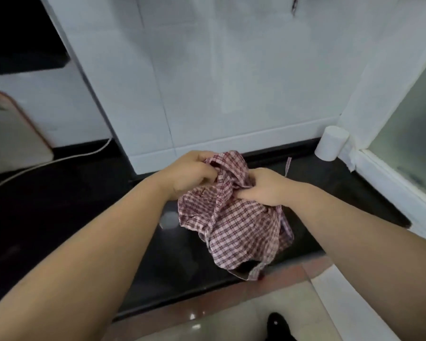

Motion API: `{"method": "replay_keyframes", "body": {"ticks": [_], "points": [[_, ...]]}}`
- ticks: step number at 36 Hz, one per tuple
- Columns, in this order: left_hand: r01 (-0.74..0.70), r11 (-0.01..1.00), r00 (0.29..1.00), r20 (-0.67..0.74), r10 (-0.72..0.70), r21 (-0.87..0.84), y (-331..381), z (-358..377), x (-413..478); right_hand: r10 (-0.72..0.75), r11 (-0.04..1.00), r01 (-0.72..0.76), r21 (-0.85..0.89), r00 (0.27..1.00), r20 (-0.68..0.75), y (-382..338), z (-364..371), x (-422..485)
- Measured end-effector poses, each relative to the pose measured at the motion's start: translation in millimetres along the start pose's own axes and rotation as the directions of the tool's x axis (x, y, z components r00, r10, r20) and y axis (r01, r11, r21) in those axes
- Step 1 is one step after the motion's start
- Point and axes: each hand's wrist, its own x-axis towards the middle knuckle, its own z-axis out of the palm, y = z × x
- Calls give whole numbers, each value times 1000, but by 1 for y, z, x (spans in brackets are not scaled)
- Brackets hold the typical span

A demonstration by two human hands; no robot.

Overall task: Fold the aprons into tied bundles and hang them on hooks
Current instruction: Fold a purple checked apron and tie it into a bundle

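Fingers [205, 171] of our left hand [187, 174] curled into the checked apron [234, 217] at its 11 o'clock | our right hand [265, 187] grips its 1 o'clock fold | apron bunched over the black counter [84, 205] | white roll [331, 143] at apron's 2 o'clock

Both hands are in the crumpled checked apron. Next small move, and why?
Probably have the right hand pinch the loose strap poking up behind it, while the left hand holds the bunch. The apron is gathered but crumpled and untied over the dark counter, so a strap must come free to wrap it.
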Motion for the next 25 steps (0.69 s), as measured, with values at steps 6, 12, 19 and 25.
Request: {"method": "replay_keyframes", "body": {"ticks": [6,12,19,25], "points": [[-69,966,939,-344,-22,-249,-27,-49,-58,46,997,-30,65,963,-266,-51,29,-42],[-69,993,887,-462,17,-97,-37,-58,-106,142,989,-112,93,870,-471,-68,27,-76],[-196,972,795,-602,80,-131,-16,-56,-160,330,582,93,808,881,-340,-109,37,-111],[-300,941,670,-737,89,-159,-14,-25,-211,111,924,148,352,778,-618,-102,38,-172]]}}
